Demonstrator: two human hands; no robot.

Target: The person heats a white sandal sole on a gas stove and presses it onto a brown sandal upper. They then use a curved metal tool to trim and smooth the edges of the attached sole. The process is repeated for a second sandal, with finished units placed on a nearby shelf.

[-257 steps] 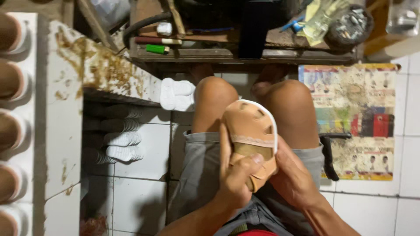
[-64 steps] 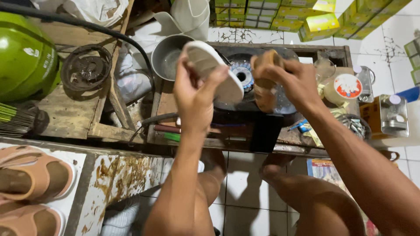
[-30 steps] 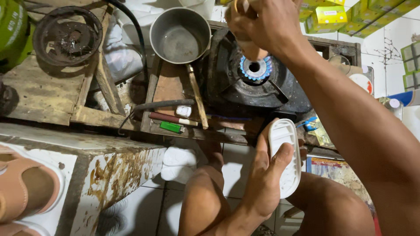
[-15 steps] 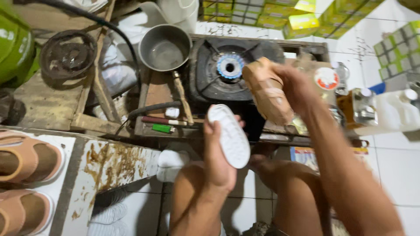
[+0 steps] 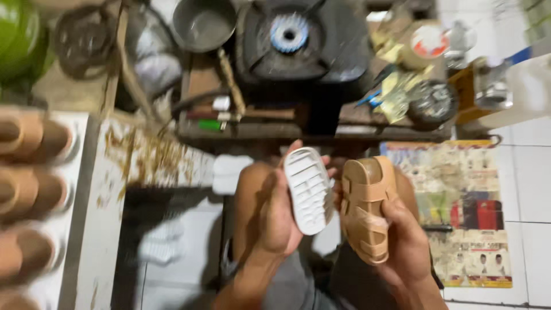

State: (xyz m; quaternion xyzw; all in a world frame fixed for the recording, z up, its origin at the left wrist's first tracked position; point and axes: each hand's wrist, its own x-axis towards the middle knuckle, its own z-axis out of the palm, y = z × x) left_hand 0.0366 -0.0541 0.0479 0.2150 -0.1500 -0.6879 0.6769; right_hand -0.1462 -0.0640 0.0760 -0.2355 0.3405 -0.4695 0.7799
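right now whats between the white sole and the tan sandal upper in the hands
Nothing lies between them. In the head view the white sole in the left hand and the tan sandal upper in the right hand stand side by side, a narrow gap apart.

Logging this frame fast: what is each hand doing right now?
Left hand: closed around the white sole.
Right hand: closed around the tan sandal upper.

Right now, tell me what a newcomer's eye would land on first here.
At centre, over the person's lap, the left hand holds up a white ribbed shoe sole, and the right hand grips a tan strappy sandal upper beside it. Beyond the knees a black gas burner with a blue ring sits on a cluttered wooden bench, and tan sandals in a row line the left edge.
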